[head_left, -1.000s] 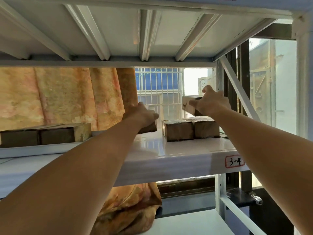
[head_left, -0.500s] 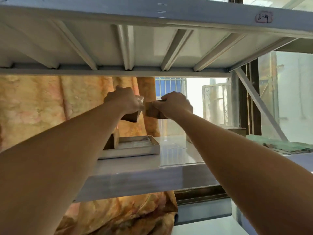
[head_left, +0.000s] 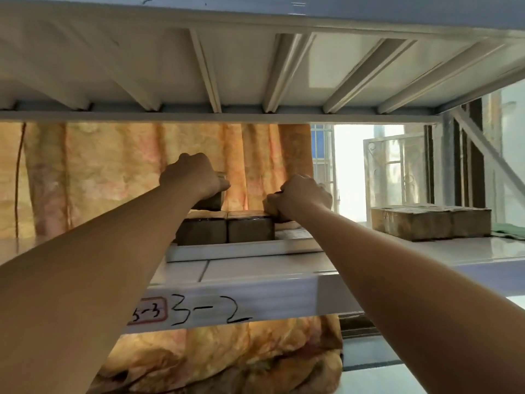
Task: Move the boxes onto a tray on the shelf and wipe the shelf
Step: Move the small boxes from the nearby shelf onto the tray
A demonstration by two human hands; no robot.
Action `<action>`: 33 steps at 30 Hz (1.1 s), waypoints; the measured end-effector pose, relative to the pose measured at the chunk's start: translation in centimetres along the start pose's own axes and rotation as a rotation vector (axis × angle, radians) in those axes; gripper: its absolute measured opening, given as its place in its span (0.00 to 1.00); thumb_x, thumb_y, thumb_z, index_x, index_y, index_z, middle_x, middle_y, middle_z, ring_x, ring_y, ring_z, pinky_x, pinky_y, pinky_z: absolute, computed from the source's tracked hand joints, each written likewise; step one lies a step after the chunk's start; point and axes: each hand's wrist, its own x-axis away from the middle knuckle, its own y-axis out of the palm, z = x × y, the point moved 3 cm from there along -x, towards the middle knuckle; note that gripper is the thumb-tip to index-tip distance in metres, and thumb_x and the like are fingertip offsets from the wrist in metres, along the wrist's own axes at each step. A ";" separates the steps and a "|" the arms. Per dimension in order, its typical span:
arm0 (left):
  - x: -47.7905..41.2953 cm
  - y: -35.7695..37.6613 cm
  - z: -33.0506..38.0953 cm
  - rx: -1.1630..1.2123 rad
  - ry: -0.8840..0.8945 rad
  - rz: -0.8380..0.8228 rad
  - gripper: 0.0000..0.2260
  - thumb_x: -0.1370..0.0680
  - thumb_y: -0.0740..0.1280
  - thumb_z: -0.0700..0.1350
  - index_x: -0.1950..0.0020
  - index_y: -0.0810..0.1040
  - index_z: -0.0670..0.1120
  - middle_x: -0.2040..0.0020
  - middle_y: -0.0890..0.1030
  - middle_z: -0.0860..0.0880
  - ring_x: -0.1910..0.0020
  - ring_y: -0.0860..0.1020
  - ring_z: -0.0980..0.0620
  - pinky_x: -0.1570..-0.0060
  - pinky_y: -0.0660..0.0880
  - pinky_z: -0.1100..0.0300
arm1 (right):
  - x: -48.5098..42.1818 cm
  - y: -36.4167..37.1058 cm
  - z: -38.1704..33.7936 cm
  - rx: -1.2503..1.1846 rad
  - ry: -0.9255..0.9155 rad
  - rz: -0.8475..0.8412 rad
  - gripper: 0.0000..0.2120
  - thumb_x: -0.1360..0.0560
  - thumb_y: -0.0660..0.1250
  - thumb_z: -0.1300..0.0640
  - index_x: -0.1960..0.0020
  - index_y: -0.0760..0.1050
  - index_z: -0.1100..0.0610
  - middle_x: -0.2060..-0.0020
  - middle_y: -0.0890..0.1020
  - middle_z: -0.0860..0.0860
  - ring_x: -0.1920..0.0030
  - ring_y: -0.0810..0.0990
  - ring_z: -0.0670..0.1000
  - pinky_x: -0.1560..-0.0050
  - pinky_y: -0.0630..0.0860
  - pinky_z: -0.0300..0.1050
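Left hand (head_left: 193, 177), right hand (head_left: 301, 194) lowered over white tray (head_left: 241, 250); fingers (head_left: 298, 179) gripping blocky taped boxes (head_left: 212, 201)

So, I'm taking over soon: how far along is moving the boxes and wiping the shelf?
Done: two boxes sit in the tray. In hand: the left hand grips a third box above them; the right hand grips another, mostly hidden. Left: more boxes wait on the shelf to the right, and the green cloth beyond them lies untouched, so wiping looks unstarted.
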 end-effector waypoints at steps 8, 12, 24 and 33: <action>0.5 1.4 -0.3 -0.037 0.028 -0.016 0.26 0.29 0.64 0.66 0.46 0.80 0.45 0.45 0.79 0.44 0.47 0.77 0.41 0.59 0.68 0.55 | 0.3 1.8 1.2 0.091 0.058 -0.090 0.28 0.33 0.63 0.32 0.47 0.78 0.54 0.44 0.77 0.54 0.43 0.75 0.59 0.47 0.76 0.51; 0.8 1.4 -0.1 -0.066 0.009 -0.007 0.22 0.27 0.64 0.62 0.50 0.79 0.44 0.50 0.80 0.44 0.53 0.77 0.42 0.60 0.67 0.56 | -0.5 2.1 1.7 0.022 0.078 -0.244 0.41 0.36 0.56 0.25 0.39 0.75 0.56 0.37 0.75 0.57 0.42 0.76 0.59 0.44 0.76 0.54; 3.2 3.0 -1.2 -0.213 0.073 0.248 0.33 0.25 0.50 0.69 0.35 0.74 0.47 0.32 0.69 0.44 0.39 0.71 0.39 0.55 0.69 0.52 | -2.9 3.0 0.0 0.145 0.017 -0.489 0.37 0.36 0.61 0.35 0.33 0.69 0.55 0.38 0.73 0.56 0.42 0.73 0.57 0.43 0.73 0.51; 4.0 2.7 -1.4 0.104 0.017 0.301 0.30 0.26 0.59 0.65 0.27 0.64 0.53 0.22 0.45 0.49 0.27 0.61 0.40 0.40 0.71 0.46 | -4.1 4.1 -0.5 0.205 -0.059 -0.525 0.22 0.24 0.59 0.46 0.36 0.72 0.57 0.48 0.75 0.54 0.48 0.74 0.54 0.47 0.72 0.48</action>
